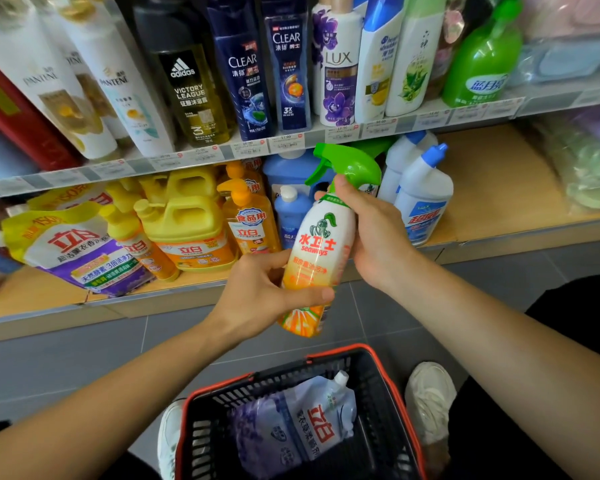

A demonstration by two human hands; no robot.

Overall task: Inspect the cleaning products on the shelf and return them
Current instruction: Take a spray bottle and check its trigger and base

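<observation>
We grip the spray bottle (pixel 321 244) in both hands: our left hand (pixel 257 292) curls its fingers round the lower body, our right hand (pixel 374 237) wraps its fingers round the neck, the trigger (pixel 343 164) just above them.

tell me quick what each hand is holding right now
Left hand: grips the lower part of the spray bottle.
Right hand: grips the same bottle near its neck.

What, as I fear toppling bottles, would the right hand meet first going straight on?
Probably the blue bottles behind the spray bottle that the right hand grips, though depth is unclear.
</observation>
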